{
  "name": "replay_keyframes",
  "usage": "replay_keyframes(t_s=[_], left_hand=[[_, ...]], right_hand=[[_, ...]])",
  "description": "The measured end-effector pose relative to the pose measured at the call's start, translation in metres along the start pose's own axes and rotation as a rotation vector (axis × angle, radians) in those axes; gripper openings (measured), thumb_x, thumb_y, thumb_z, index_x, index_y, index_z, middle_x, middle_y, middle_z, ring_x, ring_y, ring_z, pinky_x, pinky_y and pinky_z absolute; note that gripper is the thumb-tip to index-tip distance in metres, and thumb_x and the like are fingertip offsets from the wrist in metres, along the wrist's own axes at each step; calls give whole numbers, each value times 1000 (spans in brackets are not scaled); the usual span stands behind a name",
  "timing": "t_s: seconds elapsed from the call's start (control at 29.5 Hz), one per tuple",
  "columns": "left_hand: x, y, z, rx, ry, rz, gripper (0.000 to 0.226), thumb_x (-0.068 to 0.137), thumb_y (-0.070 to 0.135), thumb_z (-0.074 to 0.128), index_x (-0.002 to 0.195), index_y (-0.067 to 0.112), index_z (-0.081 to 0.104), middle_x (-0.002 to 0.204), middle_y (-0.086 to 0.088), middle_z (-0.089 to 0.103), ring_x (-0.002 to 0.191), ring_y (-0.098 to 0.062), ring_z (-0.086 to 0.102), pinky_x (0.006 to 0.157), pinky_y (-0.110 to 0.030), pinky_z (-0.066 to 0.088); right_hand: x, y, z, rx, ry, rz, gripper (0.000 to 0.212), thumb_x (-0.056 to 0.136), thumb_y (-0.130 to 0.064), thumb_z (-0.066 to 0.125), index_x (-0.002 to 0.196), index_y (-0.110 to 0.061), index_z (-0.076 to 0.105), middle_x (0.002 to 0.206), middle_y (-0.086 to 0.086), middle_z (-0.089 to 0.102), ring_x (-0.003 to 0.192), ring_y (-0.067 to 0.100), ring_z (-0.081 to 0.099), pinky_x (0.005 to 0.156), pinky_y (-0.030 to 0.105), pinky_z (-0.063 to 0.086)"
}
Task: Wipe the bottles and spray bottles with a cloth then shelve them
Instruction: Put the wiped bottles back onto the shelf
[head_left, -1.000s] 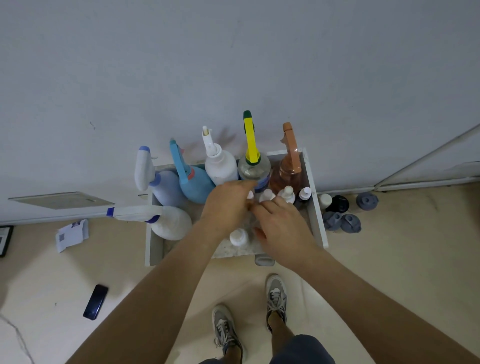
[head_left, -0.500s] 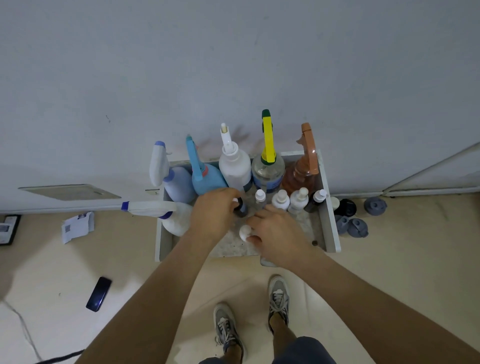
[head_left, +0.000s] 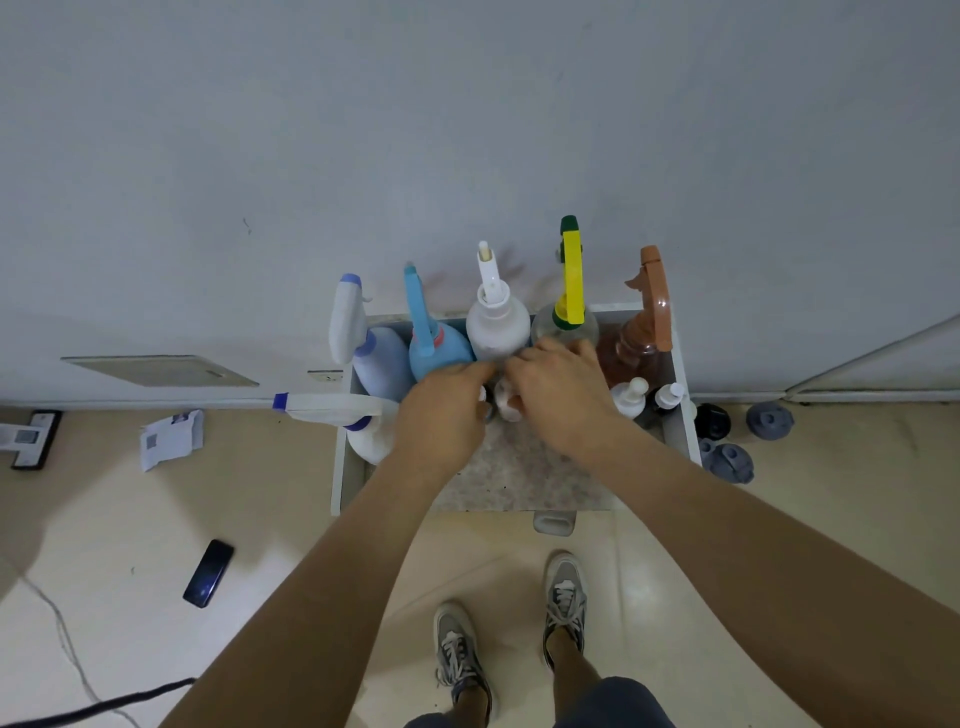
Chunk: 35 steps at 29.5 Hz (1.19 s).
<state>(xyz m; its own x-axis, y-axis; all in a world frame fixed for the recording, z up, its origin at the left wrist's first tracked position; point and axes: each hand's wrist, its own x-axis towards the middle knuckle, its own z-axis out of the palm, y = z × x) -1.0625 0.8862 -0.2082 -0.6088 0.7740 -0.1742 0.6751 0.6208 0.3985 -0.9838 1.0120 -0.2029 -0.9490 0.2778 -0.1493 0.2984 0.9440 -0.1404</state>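
Five spray bottles stand along the back of the white-rimmed shelf (head_left: 688, 415): a lavender one (head_left: 382, 364), a blue one (head_left: 439, 351), a white one (head_left: 496, 327), a clear one with a yellow trigger (head_left: 571, 283) and a brown one (head_left: 641, 338). Another white spray bottle (head_left: 363, 415) stands at the left edge. My left hand (head_left: 441, 415) and my right hand (head_left: 563, 397) meet over the small bottles in the middle. The left curls round a small dark bottle (head_left: 488, 413), mostly hidden. The right holds a small white bottle (head_left: 506, 405). Two small white-capped bottles (head_left: 631, 397) stand to the right. No cloth is visible.
The shelf stands against a grey wall. On the floor lie a phone (head_left: 208, 573), a folded paper (head_left: 171, 439), a cable (head_left: 78, 675), grey caps (head_left: 727, 460) and a black cap (head_left: 712, 421) right of the shelf. A small container (head_left: 555, 522) sits at the shelf's front edge.
Both hands have moved from the shelf's middle toward the back row, bringing small bottles together. The front of the speckled surface is now bare.
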Motion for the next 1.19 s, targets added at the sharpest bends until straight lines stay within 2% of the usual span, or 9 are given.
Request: replay_keyframes(t_s=[0.2,0.34,0.44,0.54,0.75,0.88,1.02,1.12,1.19], left_hand=[[13,2,0,19,-38,-29,12,87,21,62,99,20,61,96,-1,67,92,-25,61,75,-44,54],[17,4,-5,39,-98,-44,9,90,13,55,85,19,60,82,-2,64,82,-24,60,69,-35,48],[14,4,-5,31,-64,-36,17,87,9,57,77,21,54,70,3,50,75,-22,55,61,-29,32],[13,3,-2,21,-43,-28,10,88,8,57,82,13,63,69,3,50,76,-24,58,61,-27,30],[11,4,-1,-57,-27,-28,20,89,11,55,100,16,72,91,-5,70,87,-22,62,70,-34,48],[13,7,1,18,-50,-56,9,88,27,61,96,23,65,91,1,66,89,-21,60,69,-37,51],[17,14,6,54,-4,-125,23,83,53,64,82,30,59,84,7,60,90,-20,56,67,-36,51],[18,22,11,-3,10,-154,28,86,51,63,69,32,51,76,7,54,91,-25,55,75,-41,50],[16,25,13,-59,12,-155,18,87,48,63,77,32,62,77,7,58,94,-26,54,80,-44,50]], right_hand=[[-4,2,-2,54,32,-16,31,89,-13,59,120,-12,60,110,12,64,107,34,57,84,42,44],[-12,11,-4,56,110,44,19,68,-6,79,84,-9,68,72,14,65,68,36,63,60,39,47],[-17,20,-6,18,56,123,1,82,-15,68,81,-15,67,80,8,67,81,31,63,76,38,42],[-17,25,-4,-21,23,108,7,88,-19,61,86,-17,68,87,6,68,89,29,62,85,38,38],[-16,25,-4,29,51,106,15,69,-9,77,64,-15,63,67,7,65,72,31,62,72,39,41],[-14,25,-4,41,41,86,4,84,-17,63,80,-18,65,87,6,68,94,30,60,82,39,37],[-16,26,-8,-22,6,88,13,91,-18,56,93,-17,69,98,6,68,104,28,58,91,40,37],[-17,26,-10,-48,-31,81,17,92,-15,53,99,-15,69,104,7,68,109,28,55,94,40,36],[-17,26,-11,-36,-39,80,19,92,-14,52,101,-15,68,106,6,67,112,27,54,96,39,35]])
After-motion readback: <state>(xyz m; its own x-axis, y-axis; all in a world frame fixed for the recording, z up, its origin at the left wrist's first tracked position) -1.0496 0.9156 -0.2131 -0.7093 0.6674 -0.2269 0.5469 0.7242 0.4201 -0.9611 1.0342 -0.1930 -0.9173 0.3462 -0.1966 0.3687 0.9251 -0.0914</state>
